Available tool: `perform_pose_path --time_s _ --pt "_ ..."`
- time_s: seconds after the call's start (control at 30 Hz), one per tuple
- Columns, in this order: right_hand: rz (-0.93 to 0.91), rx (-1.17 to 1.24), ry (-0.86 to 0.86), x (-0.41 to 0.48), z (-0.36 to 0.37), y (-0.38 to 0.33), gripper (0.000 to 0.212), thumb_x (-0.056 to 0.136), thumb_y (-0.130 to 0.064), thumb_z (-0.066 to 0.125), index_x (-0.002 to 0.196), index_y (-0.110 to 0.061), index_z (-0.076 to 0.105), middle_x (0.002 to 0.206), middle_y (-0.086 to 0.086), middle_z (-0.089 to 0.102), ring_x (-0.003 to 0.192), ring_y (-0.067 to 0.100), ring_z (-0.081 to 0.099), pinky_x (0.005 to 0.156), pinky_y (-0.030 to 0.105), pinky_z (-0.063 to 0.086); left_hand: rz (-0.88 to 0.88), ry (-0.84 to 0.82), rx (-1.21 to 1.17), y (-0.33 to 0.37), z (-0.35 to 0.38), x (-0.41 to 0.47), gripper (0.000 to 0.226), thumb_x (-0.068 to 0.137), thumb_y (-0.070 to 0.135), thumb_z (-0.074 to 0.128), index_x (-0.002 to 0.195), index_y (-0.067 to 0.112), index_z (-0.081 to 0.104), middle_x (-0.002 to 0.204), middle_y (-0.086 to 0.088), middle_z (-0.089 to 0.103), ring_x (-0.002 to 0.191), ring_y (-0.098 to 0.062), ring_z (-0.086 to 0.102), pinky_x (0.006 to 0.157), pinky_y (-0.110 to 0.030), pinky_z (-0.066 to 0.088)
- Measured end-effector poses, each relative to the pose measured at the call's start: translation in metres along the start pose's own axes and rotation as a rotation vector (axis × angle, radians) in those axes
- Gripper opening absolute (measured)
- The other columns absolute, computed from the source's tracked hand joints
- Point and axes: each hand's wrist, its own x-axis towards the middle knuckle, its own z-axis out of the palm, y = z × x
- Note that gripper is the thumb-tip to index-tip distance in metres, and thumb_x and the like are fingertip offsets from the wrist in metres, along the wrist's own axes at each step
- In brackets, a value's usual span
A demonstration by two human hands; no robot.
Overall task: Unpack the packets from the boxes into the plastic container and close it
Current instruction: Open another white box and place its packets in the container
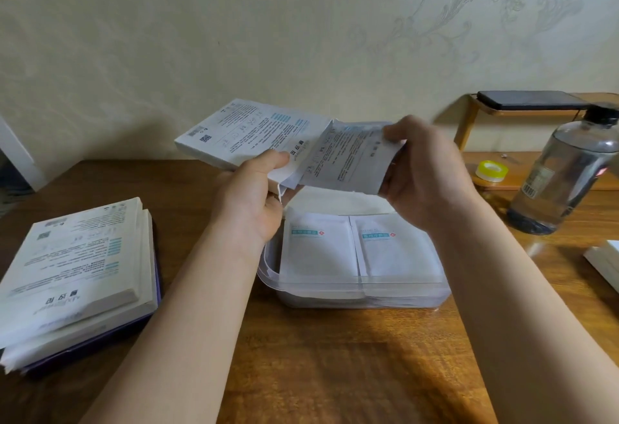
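My left hand (254,195) grips a flat white printed box (241,135) by its open end, held above the table. My right hand (425,172) pinches a bundle of white packets (348,159) that sticks halfway out of that open end. Right below both hands stands the clear plastic container (355,293), open, with two white packets with teal labels (318,246) lying side by side on top of its contents. No lid can be made out.
A stack of white boxes (77,262) lies on a purple box at the left of the wooden table (335,373). A clear bottle (566,172), yellow tape roll (491,170), a shelf with a phone (532,100) and another white box (606,262) stand at the right.
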Motion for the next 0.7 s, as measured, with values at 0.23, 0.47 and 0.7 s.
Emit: perform_pose_path --time_s 0.23,0.47,0.7 --pt "-0.328 -0.279 -0.237 0.006 -0.022 0.013 0.052 0.087 0.018 0.055 0.112 -0.026 0.065 0.103 0.01 0.075 0.093 0.035 0.07 0.073 0.052 0.058 -0.067 -0.026 0.022 0.001 0.0 0.003 0.025 0.088 -0.007 0.067 0.096 0.017 0.068 0.101 -0.008 0.074 0.084 -0.022 0.073 0.054 -0.027 0.058" --pt "-0.479 -0.164 -0.082 0.011 -0.024 0.011 0.011 0.088 -0.004 0.067 0.099 -0.004 0.07 0.105 0.016 0.071 0.101 0.033 0.068 0.095 0.051 0.055 0.075 0.076 0.011 0.001 -0.004 0.005 0.027 0.086 -0.015 0.064 0.1 0.008 0.066 0.097 -0.011 0.074 0.086 -0.029 0.073 0.057 -0.034 0.061" --pt "-0.096 -0.358 0.049 0.011 -0.026 0.011 0.005 0.094 -0.003 0.064 0.095 -0.007 0.068 0.092 0.013 0.075 0.083 0.033 0.075 0.072 0.049 0.062 0.259 0.133 -0.041 -0.003 -0.003 0.001 0.03 0.09 -0.011 0.063 0.091 0.019 0.064 0.095 0.0 0.076 0.058 -0.013 0.074 0.082 -0.042 0.06"
